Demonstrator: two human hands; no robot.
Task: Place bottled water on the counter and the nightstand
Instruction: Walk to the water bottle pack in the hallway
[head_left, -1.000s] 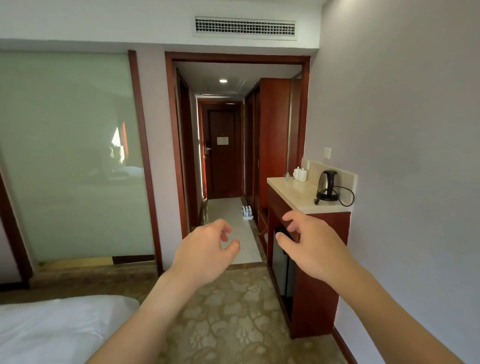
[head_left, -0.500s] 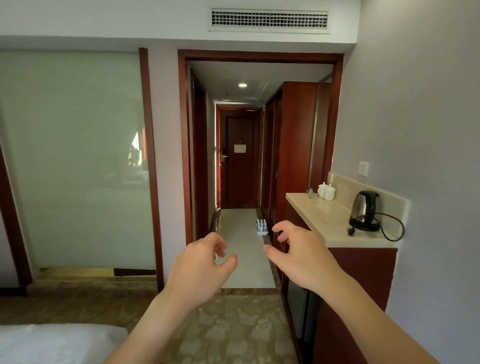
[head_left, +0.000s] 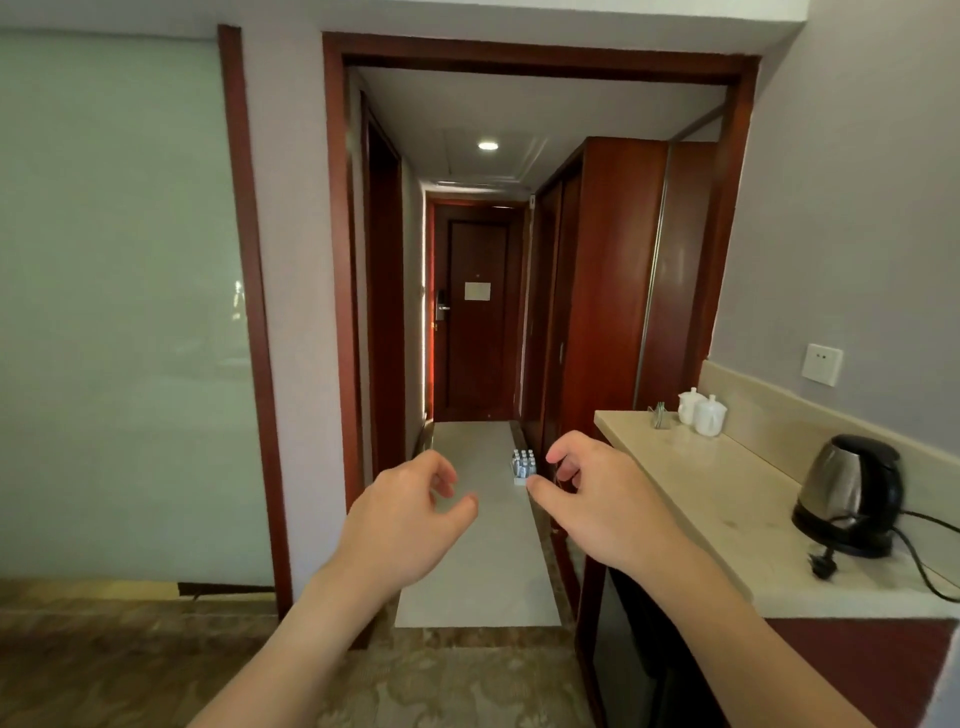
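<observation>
Because the pack of bottled water (head_left: 523, 464) is sitting on the hallway floor well ahead, both hands are reaching forward with nothing in them: left hand (head_left: 402, 519) and right hand (head_left: 597, 506) with fingers loosely curled, while the counter (head_left: 727, 499) is waiting just right.

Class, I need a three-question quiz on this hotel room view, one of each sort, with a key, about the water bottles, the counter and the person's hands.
1. True or false: the left hand holds a bottle.
2. Where is the pack of water bottles?
A. on the counter
B. on the hallway floor
C. in the right hand
3. Fill in: at the near end of the counter stands a black and steel ____.

Key
1. False: both it and the right hand are empty, fingers loosely curled.
2. B
3. kettle
</observation>
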